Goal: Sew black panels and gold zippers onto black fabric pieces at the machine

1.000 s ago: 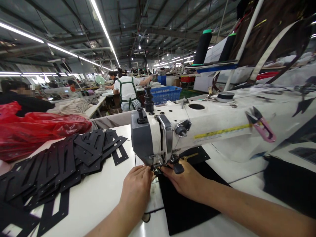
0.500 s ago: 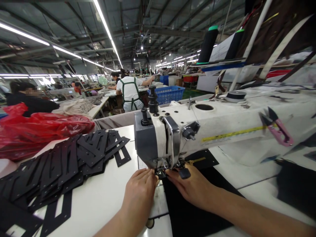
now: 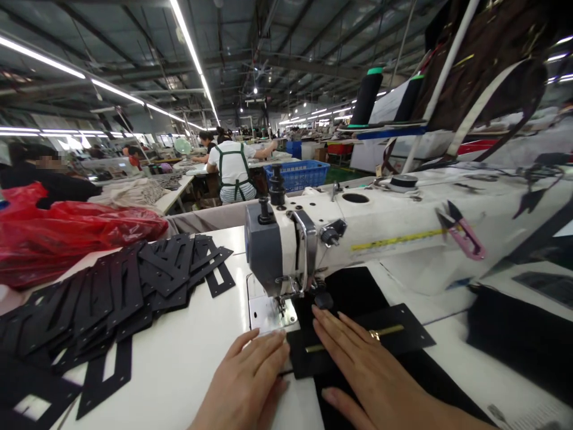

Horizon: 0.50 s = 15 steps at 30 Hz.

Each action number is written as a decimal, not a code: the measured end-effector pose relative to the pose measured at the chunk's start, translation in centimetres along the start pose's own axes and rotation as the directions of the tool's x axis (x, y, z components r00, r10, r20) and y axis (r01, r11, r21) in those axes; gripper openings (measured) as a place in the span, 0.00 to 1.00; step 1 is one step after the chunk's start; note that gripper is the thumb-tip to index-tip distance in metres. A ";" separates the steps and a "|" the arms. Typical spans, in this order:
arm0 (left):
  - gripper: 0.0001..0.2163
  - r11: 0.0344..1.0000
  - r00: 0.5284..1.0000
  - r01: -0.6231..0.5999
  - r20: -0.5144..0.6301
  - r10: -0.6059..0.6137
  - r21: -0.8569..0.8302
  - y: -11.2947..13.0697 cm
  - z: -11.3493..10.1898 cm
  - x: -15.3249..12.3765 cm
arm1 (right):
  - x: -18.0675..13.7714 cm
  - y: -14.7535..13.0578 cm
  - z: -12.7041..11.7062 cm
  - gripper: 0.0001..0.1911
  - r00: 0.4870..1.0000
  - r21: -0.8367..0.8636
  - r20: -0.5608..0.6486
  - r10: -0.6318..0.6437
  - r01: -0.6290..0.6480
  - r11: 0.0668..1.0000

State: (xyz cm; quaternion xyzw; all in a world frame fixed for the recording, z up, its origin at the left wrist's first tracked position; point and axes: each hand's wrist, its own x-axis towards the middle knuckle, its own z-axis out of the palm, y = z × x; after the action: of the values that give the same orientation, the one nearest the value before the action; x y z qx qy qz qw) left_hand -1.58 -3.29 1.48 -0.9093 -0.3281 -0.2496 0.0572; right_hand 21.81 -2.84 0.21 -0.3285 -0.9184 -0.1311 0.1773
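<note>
A black rectangular panel (image 3: pixel 414 325) with a gold-coloured zipper strip and a small metal pull lies across a larger black fabric piece (image 3: pixel 358 286). My right hand (image 3: pixel 358 370) rests flat over the panel, fingers stretched out and thumb apart. At the panel's left end is my left hand (image 3: pixel 248 379), its fingers together and closed at that edge; the fingertips' grip is partly hidden. Just beyond both hands stands the sewing machine head (image 3: pixel 265 248). Its needle area and metal plate (image 3: pixel 264 310) show, with the panel on the near side of them.
Black slotted frames (image 3: pixel 125 286) overlap in a pile at left, beside a red plastic bag (image 3: pixel 76 233). Pink-handled thread snips (image 3: pixel 468 239) rest on the machine arm. Dark fabric (image 3: pixel 519 340) lies at right. A co-worker (image 3: pixel 233 167) sits ahead near a blue basket (image 3: pixel 298 176).
Both hands have come back toward me from the needle area. The zippered panel now lies in front of the machine, its metal plate uncovered. My right hand has flattened onto the panel.
</note>
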 end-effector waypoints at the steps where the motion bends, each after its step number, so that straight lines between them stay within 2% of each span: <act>1: 0.13 0.999 1.000 -0.018 -0.008 0.018 -0.034 0.4 0.2 -0.3 | -0.5 -0.6 -0.4 0.33 0.999 0.002 0.007 -0.033 0.033 0.999; 3: 0.14 0.994 0.999 -0.032 0.009 0.033 -0.105 1.2 0.6 -0.7 | -1.3 -1.5 -1.1 0.34 0.998 0.019 0.011 -0.070 0.069 0.997; 6: 0.21 0.985 0.995 0.015 0.101 0.003 -0.173 2.1 0.6 -1.1 | -2.5 -2.5 -1.9 0.32 1.000 0.047 -0.013 0.000 0.001 0.999; 9: 0.34 0.978 0.988 0.044 0.151 -0.013 -0.203 2.8 -0.2 -1.5 | -3.7 -3.1 -2.4 0.20 0.994 0.124 -0.066 0.088 -0.080 0.989; 11: 0.38 0.973 0.986 0.068 0.166 -0.031 -0.221 3.3 -0.6 -1.8 | -4.2 -3.4 -2.4 0.13 0.988 0.166 -0.123 0.095 -0.074 0.983; 13: 0.36 0.962 0.982 0.106 0.177 -0.063 -0.250 3.9 -0.8 -2.0 | -4.0 -3.7 -2.5 0.13 0.977 0.172 -0.197 0.079 -0.045 0.984; 15: 0.27 0.939 0.980 0.162 0.158 -0.118 -0.303 4.6 -0.8 -1.9 | -3.4 -3.8 -2.9 0.15 0.975 0.231 -0.199 0.097 -0.049 0.972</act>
State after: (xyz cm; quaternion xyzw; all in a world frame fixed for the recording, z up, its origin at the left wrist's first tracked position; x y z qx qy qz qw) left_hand -0.33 -8.16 1.50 -0.8960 -0.3513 -0.2388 -0.1291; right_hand 22.44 -8.59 0.94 -0.3243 -0.8908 -0.0535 0.3136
